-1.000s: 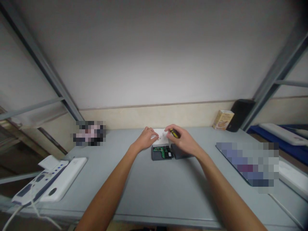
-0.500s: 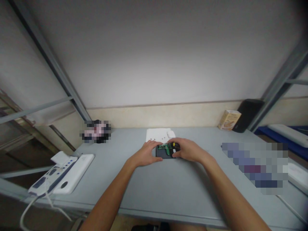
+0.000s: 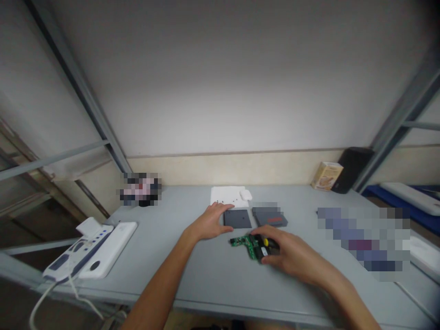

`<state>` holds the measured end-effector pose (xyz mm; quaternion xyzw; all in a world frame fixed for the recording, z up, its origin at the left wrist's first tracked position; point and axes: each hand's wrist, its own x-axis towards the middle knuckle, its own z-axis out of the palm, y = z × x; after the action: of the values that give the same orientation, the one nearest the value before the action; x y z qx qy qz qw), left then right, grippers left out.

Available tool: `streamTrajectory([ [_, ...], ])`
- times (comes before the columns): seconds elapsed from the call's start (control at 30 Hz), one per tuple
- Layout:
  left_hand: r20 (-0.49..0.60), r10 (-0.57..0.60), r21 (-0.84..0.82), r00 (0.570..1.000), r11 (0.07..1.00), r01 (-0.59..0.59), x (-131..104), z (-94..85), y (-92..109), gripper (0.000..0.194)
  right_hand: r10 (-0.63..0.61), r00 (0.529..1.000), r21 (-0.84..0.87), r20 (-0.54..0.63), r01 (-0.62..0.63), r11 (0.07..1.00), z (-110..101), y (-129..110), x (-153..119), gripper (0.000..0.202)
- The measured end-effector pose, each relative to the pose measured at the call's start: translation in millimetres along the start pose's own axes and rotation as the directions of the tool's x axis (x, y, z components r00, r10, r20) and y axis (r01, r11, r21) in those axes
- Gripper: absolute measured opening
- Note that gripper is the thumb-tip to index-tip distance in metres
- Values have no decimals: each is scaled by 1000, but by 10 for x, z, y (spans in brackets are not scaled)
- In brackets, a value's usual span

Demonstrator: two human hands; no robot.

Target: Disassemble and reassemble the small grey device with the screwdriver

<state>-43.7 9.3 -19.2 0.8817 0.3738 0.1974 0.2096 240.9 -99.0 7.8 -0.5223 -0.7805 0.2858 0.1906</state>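
My left hand (image 3: 210, 221) holds the left end of a flat dark grey casing (image 3: 238, 219) on the desk, thumb at its near edge and fingers at its far edge. Closer to me and to the right, my right hand (image 3: 287, 250) grips a black part with a yellow spot (image 3: 261, 247), joined to a green circuit board (image 3: 245, 241) that sticks out to the left. Behind the right hand lies a dark grey piece with a red mark (image 3: 270, 217). A white sheet (image 3: 225, 195) with several small dark bits on it lies beyond the casing.
On the left of the desk (image 3: 206, 284) are a power strip (image 3: 77, 252) with a white cable and a white slab (image 3: 110, 250). A yellow box (image 3: 326, 176) and a black upright object (image 3: 352, 169) stand at the back right. Blurred items lie at both sides.
My right hand has lifted the green board and black part out of the casing and moved them toward me and right. The grey piece with the red mark is now uncovered.
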Motion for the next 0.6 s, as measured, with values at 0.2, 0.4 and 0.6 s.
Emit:
streamTrajectory([
  [0.2, -21, 31, 15, 999, 999, -31, -3, -14, -35, 71, -30, 999, -5, 13, 30, 1000, 115, -2, 54, 55],
  [0.4, -42, 47, -21, 998, 999, -48, -18, -55, 10, 68, -92, 986, -135, -142, 73, 988, -115, 39, 258, 35],
  [0.6, -77, 35, 70, 996, 997, -30, -18, -78, 202, 56, 12, 976, -407, -220, -103, 908, -303, 304, 749, 31],
])
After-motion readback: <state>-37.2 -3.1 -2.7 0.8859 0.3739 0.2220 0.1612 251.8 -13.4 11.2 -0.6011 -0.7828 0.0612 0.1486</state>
